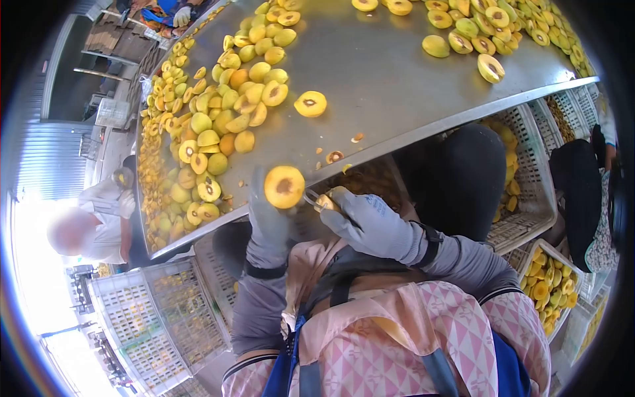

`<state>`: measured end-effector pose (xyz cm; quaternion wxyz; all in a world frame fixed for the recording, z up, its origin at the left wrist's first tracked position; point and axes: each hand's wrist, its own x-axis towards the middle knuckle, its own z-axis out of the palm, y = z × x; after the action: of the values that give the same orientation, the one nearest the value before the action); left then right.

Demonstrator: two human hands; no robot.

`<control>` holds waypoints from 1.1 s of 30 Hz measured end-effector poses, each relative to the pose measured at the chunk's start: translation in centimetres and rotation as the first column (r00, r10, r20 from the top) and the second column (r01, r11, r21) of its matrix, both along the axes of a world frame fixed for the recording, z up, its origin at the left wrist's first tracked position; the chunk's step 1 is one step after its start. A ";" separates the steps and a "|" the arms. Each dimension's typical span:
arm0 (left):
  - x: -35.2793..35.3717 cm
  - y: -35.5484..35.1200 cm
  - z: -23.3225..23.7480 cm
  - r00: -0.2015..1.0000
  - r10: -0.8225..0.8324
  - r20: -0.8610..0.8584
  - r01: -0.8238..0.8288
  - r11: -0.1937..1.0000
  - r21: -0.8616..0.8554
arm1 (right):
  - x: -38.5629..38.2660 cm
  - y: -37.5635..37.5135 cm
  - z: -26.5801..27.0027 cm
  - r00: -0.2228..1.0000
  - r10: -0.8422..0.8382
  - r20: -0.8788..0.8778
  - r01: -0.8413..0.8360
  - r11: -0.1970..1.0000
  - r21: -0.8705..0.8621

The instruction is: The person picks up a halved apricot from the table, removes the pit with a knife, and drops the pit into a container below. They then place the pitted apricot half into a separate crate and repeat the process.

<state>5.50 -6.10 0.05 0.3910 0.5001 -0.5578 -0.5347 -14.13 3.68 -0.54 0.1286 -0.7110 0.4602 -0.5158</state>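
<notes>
A halved yellow fruit, its brown centre facing up, is in my gloved left hand, just off the front edge of the metal table. My gloved right hand is closed around a small tool with a metal loop at its tip, close to the fruit's right side. Another small yellow piece shows by the right fingertips. A single fruit half lies cut side up on the table beyond my hands.
Piles of halved fruit cover the table's left part and far right. Crates of fruit stand below at right, more crates at lower left. A co-worker is at the left, another person at the right edge.
</notes>
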 end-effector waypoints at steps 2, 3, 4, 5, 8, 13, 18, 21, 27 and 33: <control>-0.8 1.5 -1.3 0.984 0.031 0.176 0.019 0.962 -0.272 | 0.2 0.2 -0.2 0.991 -0.012 0.134 0.001 0.996 0.085; -1.5 2.2 -1.7 0.963 0.085 0.257 0.027 0.916 -0.400 | 0.3 0.2 -0.3 0.979 -0.022 0.201 -0.003 0.992 0.123; -2.2 2.9 -1.7 0.989 0.100 0.113 -0.054 0.934 -0.353 | 0.3 0.2 -0.4 0.976 -0.035 0.214 0.001 0.988 0.156; -2.7 3.3 -1.4 0.989 0.112 0.101 -0.068 0.931 -0.360 | 0.3 0.2 -0.4 0.973 -0.049 0.227 0.005 0.982 0.189; -3.7 4.2 -0.4 0.932 0.155 0.327 0.028 0.870 -0.492 | 0.4 0.3 -0.7 0.965 -0.060 0.255 -0.004 0.970 0.242; -5.7 4.7 -0.9 0.776 0.363 0.515 0.157 0.680 -0.716 | 0.4 0.8 -1.5 0.998 -0.011 0.066 0.004 0.994 0.113; -6.1 4.8 -0.3 0.749 0.385 0.540 0.217 0.628 -0.748 | 0.4 1.0 -1.7 0.997 -0.059 0.045 0.058 0.998 0.040; -5.2 4.4 -0.9 0.691 0.417 0.590 0.269 0.609 -0.746 | 0.5 1.0 -1.1 0.975 -0.053 0.216 0.002 0.973 0.230; -4.2 3.6 0.0 0.752 0.152 0.641 0.327 0.759 -0.563 | 0.1 1.1 -0.9 0.985 0.002 0.170 -0.043 0.971 0.235; -3.3 1.4 0.0 0.938 -0.330 0.110 0.340 0.937 -0.085 | 0.3 1.7 -2.8 0.998 0.046 -0.042 -0.038 0.981 0.190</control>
<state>2.18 -4.69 0.07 0.2926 0.4017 -0.6792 -0.5401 -13.85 5.40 -3.31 0.1958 -0.7168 0.4949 -0.4505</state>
